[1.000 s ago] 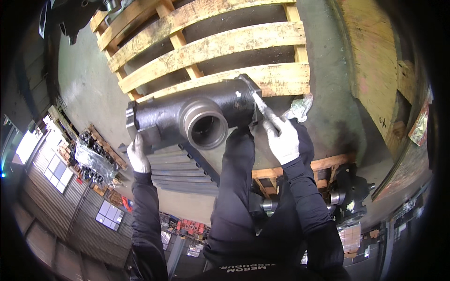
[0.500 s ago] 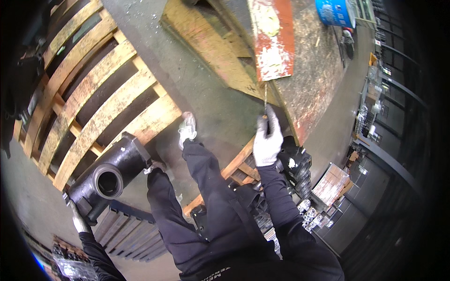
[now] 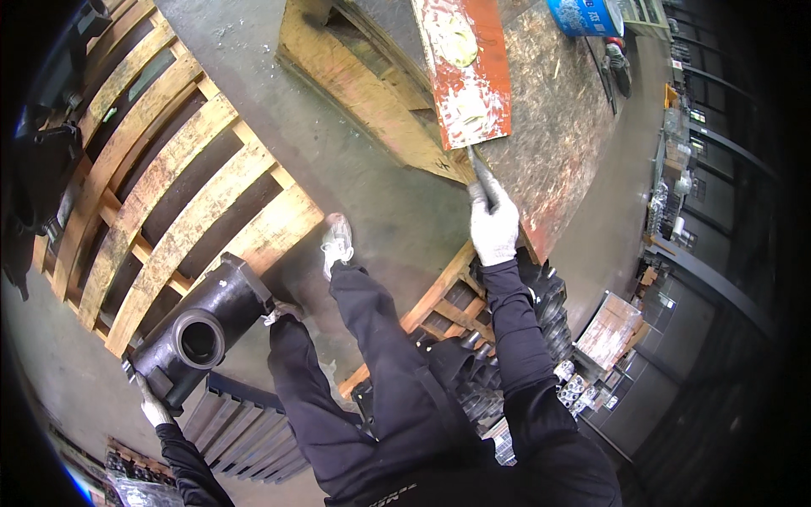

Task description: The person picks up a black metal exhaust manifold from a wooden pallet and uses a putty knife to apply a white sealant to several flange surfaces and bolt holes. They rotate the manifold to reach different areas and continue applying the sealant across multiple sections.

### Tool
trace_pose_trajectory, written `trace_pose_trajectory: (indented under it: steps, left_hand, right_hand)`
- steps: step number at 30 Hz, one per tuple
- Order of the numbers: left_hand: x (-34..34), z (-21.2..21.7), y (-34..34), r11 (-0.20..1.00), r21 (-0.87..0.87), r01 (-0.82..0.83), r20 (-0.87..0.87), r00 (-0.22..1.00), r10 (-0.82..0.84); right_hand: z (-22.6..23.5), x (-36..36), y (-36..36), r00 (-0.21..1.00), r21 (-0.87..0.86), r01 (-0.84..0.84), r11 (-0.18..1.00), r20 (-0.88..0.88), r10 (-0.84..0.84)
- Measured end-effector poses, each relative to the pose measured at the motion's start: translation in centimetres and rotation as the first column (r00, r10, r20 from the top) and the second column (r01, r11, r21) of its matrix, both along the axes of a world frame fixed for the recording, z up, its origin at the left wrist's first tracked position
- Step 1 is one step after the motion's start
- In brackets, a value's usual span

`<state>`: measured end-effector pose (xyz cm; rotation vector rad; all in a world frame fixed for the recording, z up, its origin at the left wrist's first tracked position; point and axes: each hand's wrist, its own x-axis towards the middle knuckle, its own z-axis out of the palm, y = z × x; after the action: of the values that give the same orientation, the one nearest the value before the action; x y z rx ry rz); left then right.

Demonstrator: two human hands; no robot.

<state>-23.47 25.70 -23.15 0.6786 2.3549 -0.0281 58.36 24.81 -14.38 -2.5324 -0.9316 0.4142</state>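
A black cast metal part (image 3: 245, 291), tube-like with square flanged ends and a round opening in its side, lies tilted at the near edge of a wooden pallet at lower left. My left hand (image 3: 153, 407), in a pale glove, is closed on its lower left end; some fingers are hidden. My right hand (image 3: 493, 224), also gloved, is closed round a thin, slender tool (image 3: 472, 157) whose kind I cannot make out. The tool's tip meets the near edge of an orange board (image 3: 497, 101), which carries smears and a lump of pale paste (image 3: 457, 44).
The slatted wooden pallet (image 3: 203, 139) fills the left. A worn tabletop (image 3: 557, 118) bears the orange board and a blue bucket (image 3: 583, 15). Several black metal parts (image 3: 469, 376) are by my legs on the right. A dark slatted stack (image 3: 245, 431) stands at lower left.
My right hand has moved up toward the orange board, bringing the tool against its near edge. The board sits further left in view. My left hand stays on the black part.
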Motion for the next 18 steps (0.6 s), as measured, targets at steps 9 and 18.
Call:
trace_pose_trajectory:
  steps: [9, 18]
  left_hand:
    - [-4.7, -2.6, -1.8, 0.994, -0.077, 0.071, -0.016, 0.997, -0.073]
    - [-2.0, 0.2, -2.6, 0.435, -0.22, 0.873, -0.24, 0.384, -0.891]
  right_hand:
    - [1.3, -1.3, 0.9, 0.768, 0.086, 0.217, 0.972, -0.63, -0.115]
    - [-1.6, -13.1, -1.2, 0.298, -0.052, 0.253, 0.966, -0.946, -0.129]
